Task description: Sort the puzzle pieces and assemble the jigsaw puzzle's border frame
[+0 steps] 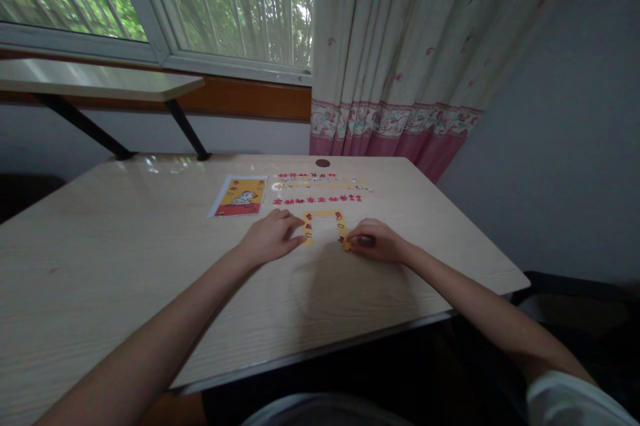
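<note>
A yellow jigsaw border (320,213) lies on the table, joined along its top and down two sides, with small red and outlined shapes printed on it. My left hand (270,237) rests at the border's left side, thumb and forefinger apart and touching its edge. At the lower end of the right side, my right hand (381,240) pinches a yellow puzzle piece (347,247) against the strip. A dark brown oval shows by the right fingers; I cannot tell what it is. Behind the border, loose red puzzle pieces (320,199) lie in a row.
A printed picture sheet (241,197) with a white animal on yellow and red lies left of the pieces. More rows of loose yellow and white pieces (320,184) lie farther back, near a round brown disc (323,163). A raised shelf (100,79) stands at the back left.
</note>
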Demonstrator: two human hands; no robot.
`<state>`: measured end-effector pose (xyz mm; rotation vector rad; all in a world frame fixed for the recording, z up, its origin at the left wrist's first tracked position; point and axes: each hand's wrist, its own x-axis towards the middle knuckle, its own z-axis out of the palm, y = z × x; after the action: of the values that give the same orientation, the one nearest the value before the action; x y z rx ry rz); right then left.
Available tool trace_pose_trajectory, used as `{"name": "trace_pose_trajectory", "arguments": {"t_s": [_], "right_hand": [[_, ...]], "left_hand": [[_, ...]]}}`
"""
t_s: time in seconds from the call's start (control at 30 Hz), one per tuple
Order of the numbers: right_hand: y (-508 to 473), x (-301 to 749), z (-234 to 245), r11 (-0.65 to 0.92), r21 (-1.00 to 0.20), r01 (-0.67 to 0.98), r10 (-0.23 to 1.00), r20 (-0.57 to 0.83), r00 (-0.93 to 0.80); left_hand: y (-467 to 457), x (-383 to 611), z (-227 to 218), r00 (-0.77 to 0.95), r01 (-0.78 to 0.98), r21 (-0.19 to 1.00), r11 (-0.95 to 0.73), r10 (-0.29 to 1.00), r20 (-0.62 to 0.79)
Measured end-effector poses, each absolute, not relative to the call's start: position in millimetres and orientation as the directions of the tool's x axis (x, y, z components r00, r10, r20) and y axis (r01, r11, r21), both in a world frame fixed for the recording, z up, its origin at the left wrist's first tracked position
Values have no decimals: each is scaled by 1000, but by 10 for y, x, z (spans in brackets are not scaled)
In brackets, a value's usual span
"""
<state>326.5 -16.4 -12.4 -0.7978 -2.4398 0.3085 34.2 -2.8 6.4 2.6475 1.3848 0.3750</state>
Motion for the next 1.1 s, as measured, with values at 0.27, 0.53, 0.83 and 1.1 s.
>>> {"name": "trace_pose_trajectory", "arguments": {"t_s": [0.27,0.53,0.83,1.1], "right_hand": [[-194,3208,-78,849,-337,408,524,433,-734],[-195,3203,-95,857,-337,391,512,459,-726],[-216,3217,-57,875,-332,353,477,464,-746],[-210,3261,-69,871,-280,403,488,399,-776]], "left_hand": [[-41,351,76,546,798,208,-565,825,146],[-37,346,79,557,796,194,-573,819,135],[-30,350,86,560,796,192,-574,819,126],[-36,349,70,557,799,181,-573,819,137]]}}
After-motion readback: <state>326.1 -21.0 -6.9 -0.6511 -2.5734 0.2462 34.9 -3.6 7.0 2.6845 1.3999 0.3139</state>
